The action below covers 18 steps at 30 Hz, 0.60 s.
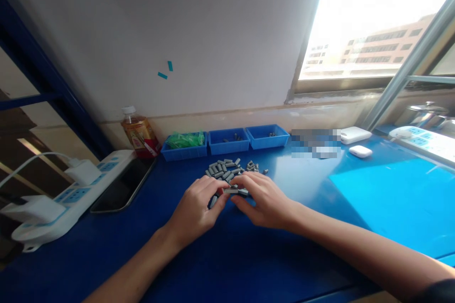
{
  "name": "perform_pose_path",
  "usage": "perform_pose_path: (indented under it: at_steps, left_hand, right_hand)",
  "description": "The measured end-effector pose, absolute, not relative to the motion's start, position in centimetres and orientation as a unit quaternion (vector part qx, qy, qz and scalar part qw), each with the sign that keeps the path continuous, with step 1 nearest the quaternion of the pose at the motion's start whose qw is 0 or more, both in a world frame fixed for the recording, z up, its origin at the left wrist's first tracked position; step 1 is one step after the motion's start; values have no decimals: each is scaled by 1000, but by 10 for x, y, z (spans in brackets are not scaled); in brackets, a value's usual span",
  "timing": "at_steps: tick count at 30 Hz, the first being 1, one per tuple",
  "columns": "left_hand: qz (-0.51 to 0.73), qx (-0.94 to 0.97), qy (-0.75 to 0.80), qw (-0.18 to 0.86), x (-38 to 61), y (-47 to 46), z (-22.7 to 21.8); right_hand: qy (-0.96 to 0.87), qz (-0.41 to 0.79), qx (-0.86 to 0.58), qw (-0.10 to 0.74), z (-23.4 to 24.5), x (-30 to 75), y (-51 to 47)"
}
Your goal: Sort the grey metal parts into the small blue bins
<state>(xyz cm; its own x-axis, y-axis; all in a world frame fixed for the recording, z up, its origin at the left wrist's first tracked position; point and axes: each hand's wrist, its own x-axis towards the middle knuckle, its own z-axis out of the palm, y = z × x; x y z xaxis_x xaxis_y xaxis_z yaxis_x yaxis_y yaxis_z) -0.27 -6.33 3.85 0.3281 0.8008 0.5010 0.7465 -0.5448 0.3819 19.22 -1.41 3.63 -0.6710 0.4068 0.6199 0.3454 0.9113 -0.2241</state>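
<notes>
My left hand (197, 203) and my right hand (263, 199) meet at the middle of the blue table (220, 255). Their fingertips pinch small grey rectangular parts (232, 191) between them, with a bit of red showing at the left fingertips. A loose pile of several of the same grey parts (227, 168) lies just beyond the fingers. One more grey part (213, 201) rests under my left fingers.
Three blue trays stand at the wall: one with green pieces (185, 144), two with a few grey parts (229, 141) (267, 136). A tea bottle (140, 135), phone (122, 184), white power strip (64, 199) sit left. White cases (359, 151) and a light blue mat (391, 199) lie right.
</notes>
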Motion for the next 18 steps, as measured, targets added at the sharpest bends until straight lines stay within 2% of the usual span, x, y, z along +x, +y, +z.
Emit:
perform_pose_path:
  at_steps: [11,15,18]
  left_hand:
    - [297,810,502,47,-7,-64,44]
    - [279,803,520,80,-6,-63,41]
    - [270,804,522,88,-4,-65,41]
  right_hand:
    - [-899,-49,-214,378,45,188,-1]
    - [-853,-58,-341,391,67,178,51]
    - [-842,-47,-421,332,76,172,83]
